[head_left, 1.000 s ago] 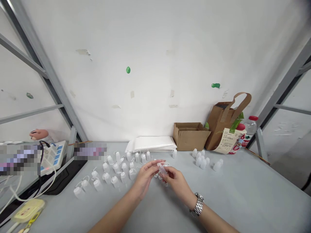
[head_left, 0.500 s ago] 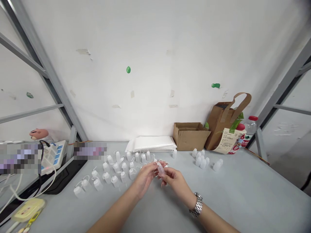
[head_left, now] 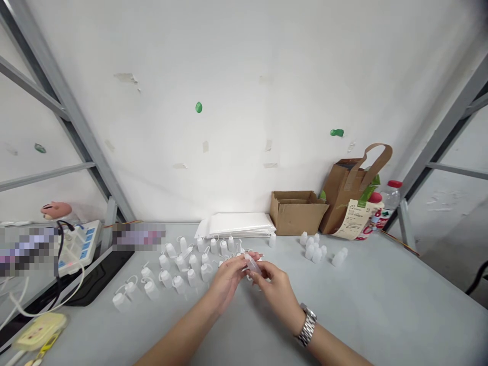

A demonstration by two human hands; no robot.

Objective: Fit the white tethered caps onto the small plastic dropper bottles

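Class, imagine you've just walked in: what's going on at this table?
Someone's left hand and right hand hold a small plastic bottle between them, above the table. Many white-topped bottles stand to the left, most with thin looped straps. A smaller group of plain bottles is on the right. Behind are white packets and an open cardboard box.

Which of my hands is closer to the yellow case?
Your left hand. It's well to the right of the yellow case; your right hand is farther right.
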